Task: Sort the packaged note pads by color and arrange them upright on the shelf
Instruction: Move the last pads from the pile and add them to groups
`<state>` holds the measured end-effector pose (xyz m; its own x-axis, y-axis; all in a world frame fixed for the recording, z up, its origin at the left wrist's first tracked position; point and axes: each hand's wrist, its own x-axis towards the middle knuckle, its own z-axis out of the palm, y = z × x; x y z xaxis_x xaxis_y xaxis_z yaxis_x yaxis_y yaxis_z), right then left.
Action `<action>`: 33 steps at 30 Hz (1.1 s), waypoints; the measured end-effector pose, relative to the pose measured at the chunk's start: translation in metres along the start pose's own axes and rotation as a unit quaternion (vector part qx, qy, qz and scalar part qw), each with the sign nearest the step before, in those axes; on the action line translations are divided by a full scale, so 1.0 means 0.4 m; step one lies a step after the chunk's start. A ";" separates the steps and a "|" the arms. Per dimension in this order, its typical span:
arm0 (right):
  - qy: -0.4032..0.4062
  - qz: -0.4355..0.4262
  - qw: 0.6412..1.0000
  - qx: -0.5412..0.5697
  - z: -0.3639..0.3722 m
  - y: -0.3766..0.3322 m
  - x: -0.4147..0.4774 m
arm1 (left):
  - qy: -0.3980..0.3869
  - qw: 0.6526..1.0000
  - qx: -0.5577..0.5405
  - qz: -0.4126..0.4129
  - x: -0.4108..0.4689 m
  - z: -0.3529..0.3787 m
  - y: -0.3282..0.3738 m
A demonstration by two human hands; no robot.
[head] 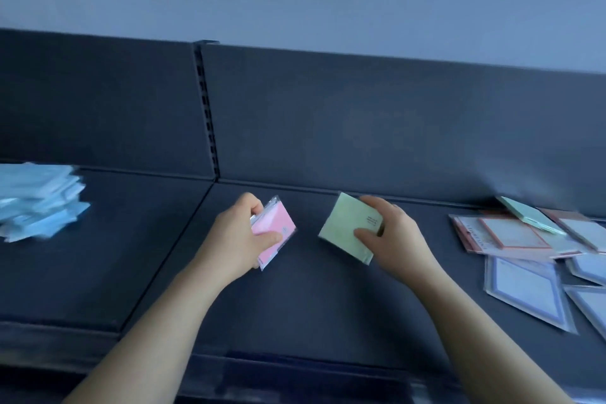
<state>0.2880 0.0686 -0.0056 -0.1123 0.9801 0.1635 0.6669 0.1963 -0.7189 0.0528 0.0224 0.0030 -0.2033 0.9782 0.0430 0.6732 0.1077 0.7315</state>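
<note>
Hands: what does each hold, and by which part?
Left hand pinches the pink pad at its left edge; right hand grips the green pad at its right edge.

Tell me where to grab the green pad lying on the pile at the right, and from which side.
Probably pinch the green pad across its long edges from above: it lies flat on the red-bordered pads, so its underside is out of reach.
</note>
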 end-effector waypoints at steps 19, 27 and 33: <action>-0.058 -0.118 0.985 0.108 0.559 -0.664 -0.079 | 0.233 0.971 -0.018 -0.042 -0.176 -0.633 -0.513; -0.073 -0.132 0.976 0.158 0.742 -0.886 -0.085 | 0.298 0.951 -0.030 -0.075 -0.191 -0.840 -0.686; -0.110 -0.161 0.969 0.149 0.877 -0.997 -0.030 | 0.337 0.937 -0.006 -0.091 -0.165 -0.935 -0.775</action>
<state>-0.2350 -0.0115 0.0422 -0.4565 0.8420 0.2875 0.3325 0.4612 -0.8226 -0.4084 -0.1421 0.0277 -0.7191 0.6092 0.3342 0.5771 0.2557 0.7757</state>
